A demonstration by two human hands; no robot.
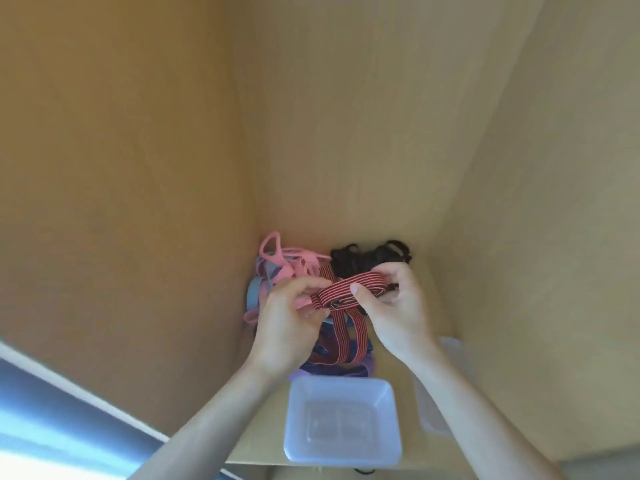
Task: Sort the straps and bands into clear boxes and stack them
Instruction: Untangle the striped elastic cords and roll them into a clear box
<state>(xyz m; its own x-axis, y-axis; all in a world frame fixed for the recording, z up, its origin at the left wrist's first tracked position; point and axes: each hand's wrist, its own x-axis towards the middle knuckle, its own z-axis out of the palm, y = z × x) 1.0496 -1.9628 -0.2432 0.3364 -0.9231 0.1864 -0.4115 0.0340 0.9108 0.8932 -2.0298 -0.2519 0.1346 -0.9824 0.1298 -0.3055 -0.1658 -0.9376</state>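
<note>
Hands: our left hand (290, 318) and right hand (396, 308) both pinch a striped strap (336, 291).
Behind, partly hidden: pink bands (289, 261), black bands (363, 259).
Nearest us: clear box (343, 448).

wooden shelf (434, 306), walled at the back and both sides. held above it: one red-and-black striped strap (349, 285), folded into a flat coil, pinched by the left hand (291, 327) at its left end and the right hand (398, 306) at its right end, loose lengths hanging below. at back left, pink bands (287, 261) over a blue-grey band (254, 292); at back centre, black straps (367, 258). purple bands (332, 370) lie beneath the hands. at front, clear box (294, 417), open. to its right, clear lid (429, 414).
</note>
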